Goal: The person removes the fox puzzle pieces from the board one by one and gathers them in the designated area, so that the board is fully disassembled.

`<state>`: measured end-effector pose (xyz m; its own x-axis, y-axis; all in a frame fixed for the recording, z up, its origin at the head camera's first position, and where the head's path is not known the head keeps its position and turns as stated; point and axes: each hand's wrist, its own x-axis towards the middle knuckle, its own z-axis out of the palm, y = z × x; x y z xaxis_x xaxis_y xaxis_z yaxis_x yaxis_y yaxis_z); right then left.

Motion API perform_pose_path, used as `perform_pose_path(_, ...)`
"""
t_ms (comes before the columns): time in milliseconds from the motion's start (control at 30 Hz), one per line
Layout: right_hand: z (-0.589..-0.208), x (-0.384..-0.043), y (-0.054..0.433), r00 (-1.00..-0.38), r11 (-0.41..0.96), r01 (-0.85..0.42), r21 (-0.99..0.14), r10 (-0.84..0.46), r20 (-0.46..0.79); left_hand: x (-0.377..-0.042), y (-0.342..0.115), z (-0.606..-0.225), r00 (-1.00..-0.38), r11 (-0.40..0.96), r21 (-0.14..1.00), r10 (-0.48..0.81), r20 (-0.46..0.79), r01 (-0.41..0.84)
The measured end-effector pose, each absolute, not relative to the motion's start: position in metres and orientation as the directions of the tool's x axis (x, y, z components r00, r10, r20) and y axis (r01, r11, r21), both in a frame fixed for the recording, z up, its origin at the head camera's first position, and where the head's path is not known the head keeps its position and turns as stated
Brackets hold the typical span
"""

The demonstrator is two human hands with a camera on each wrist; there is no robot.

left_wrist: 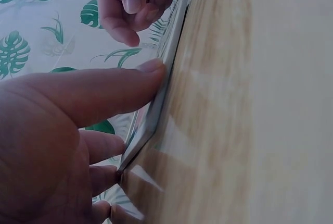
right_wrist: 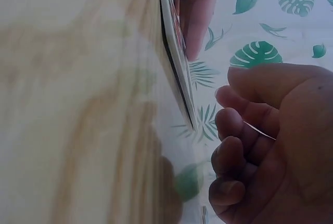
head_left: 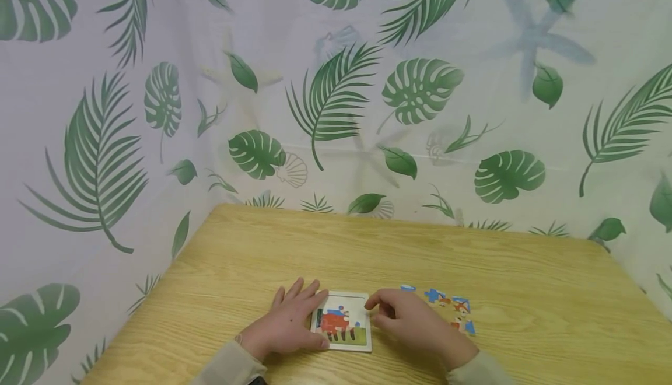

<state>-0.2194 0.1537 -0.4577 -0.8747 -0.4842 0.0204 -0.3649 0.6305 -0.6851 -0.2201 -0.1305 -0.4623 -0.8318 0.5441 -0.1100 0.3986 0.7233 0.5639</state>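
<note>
A small jigsaw puzzle tray (head_left: 359,348) with a pale frame lies flat on the table. Inside it are joined pieces (head_left: 336,321) in red, blue and green with dark striped legs, and a bare white area above them. My left hand (head_left: 289,321) rests across the tray's left side with fingers spread, its thumb touching the frame's near edge. At the tray's right edge hovers my right hand (head_left: 409,321), fingers loosely curled. Nothing shows between its thumb and fingers in the right wrist view, where the hand (right_wrist: 276,140) is apart from the tray (right_wrist: 179,62).
Several loose jigsaw pieces (head_left: 461,306), blue and orange with animal parts, lie beyond and to the right of my right hand, which partly covers them. The wooden table (head_left: 315,239) meets a white leaf-print curtain (head_left: 346,181) at the back and sides.
</note>
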Motion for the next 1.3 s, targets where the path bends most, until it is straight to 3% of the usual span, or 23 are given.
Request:
perform_pose_path(400,-0.462,-0.225,0.131,-0.861,0.622,-0.322,-0.713,-0.505,-0.052,-0.220,-0.130,-0.463,-0.830,0.723,0.561,0.547,-0.106,0.404)
perform_pose_path(1300,-0.464,-0.228,0.092,-0.889,0.725,-0.328,-0.606,-0.454,-0.062,-0.222,-0.132,-0.463,-0.826,0.717,0.571,0.552,-0.116,0.399)
